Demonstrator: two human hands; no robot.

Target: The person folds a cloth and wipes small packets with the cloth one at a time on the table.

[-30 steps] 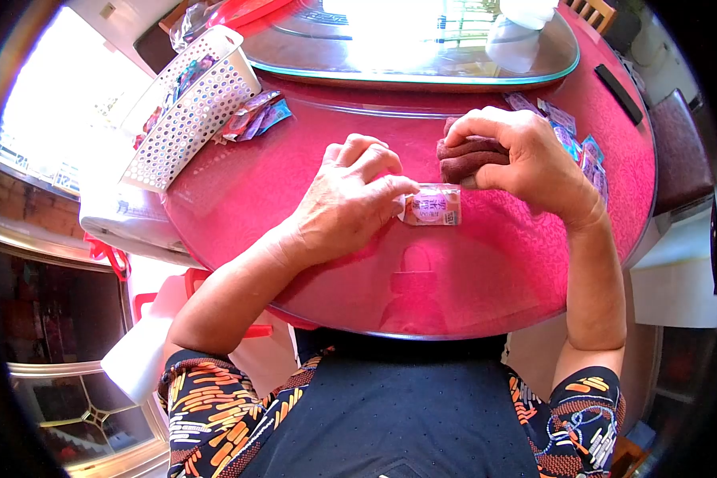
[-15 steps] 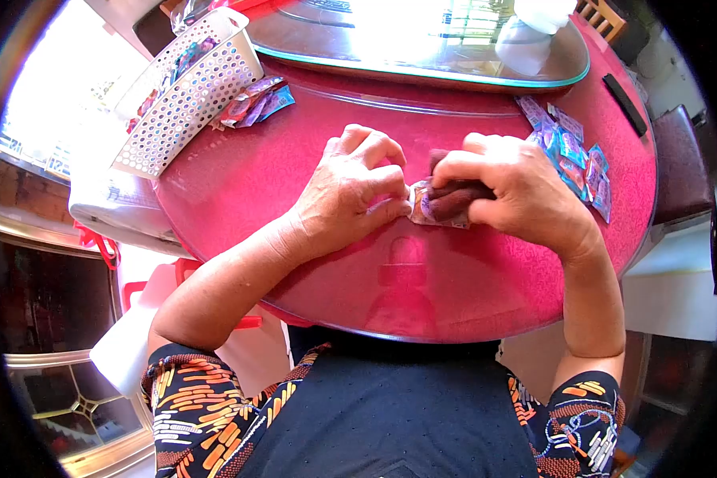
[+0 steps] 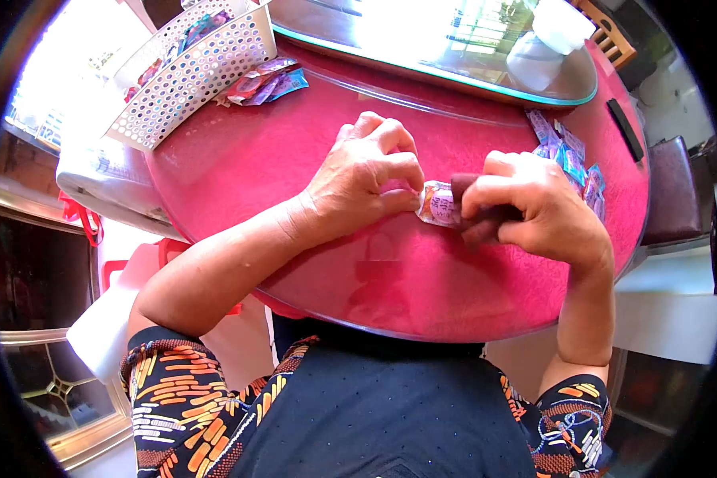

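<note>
My left hand (image 3: 368, 171) pinches the left end of a small printed snack packet (image 3: 438, 204), clear and purple with something orange-brown inside. In my right hand (image 3: 546, 203) is a bunched dark maroon cloth (image 3: 486, 228), gripped between thumb and fingers. The cloth lies against or just over the packet's right end; whether it touches is hard to tell. Beyond my right hand, several purple and blue packets (image 3: 570, 159) lie in a loose pile, partly hidden by that hand.
A white perforated basket (image 3: 203, 84) with colourful packets stands at the left of the red table (image 3: 358, 295). Several more packets (image 3: 267, 82) lie beside it. A glass-topped turntable (image 3: 422, 68) carries a white container (image 3: 562, 24). A black bar-shaped object (image 3: 625, 130) lies at the right edge.
My right hand and the cloth have shifted right and slightly down, uncovering more of the packet. My left hand keeps its pinch. The whole view has tilted a little.
</note>
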